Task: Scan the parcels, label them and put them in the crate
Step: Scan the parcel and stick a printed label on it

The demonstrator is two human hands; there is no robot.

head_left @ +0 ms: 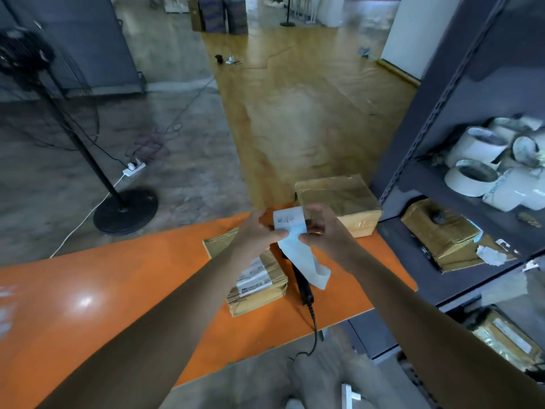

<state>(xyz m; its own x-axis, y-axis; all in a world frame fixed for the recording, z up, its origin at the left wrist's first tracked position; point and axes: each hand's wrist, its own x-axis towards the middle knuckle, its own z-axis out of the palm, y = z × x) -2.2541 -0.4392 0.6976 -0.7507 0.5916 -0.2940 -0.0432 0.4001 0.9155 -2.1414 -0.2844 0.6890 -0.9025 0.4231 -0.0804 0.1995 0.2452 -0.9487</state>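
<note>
The orange table (88,305) is seen under the flat parcel (259,287), which is laid on its right part. Every place below is given from this flat parcel. To its right, beyond the table edge, a grey shelf rack (442,113) is found, with tape rolls and more brown packages on the shelves. Behind the flat parcel, at the far edge of the table, a thicker boxed parcel (336,196) is placed, apart from it.

The flat parcel is wrapped in brown tape, and a printed sheet is already carried on its top. Its long axis is directed away from the person, with the far end turned a little to the left. Just beside its right edge a black scanner (300,281) is laid, almost parallel to it, and the cable is hung off the near table edge.

Above the far end of the flat parcel both hands are raised. The left edge of a white label (290,221) is pinched by the left hand (256,231). The right side is pinched by the right hand (327,228), and there the backing strip (306,261) appears to be peeled off and is hung down over the scanner.

It is judged that the label is to be brought down and slightly left onto the flat parcel. The left hand is the nearer one, as its forearm is crossed over the parcel. No crate is seen.
</note>
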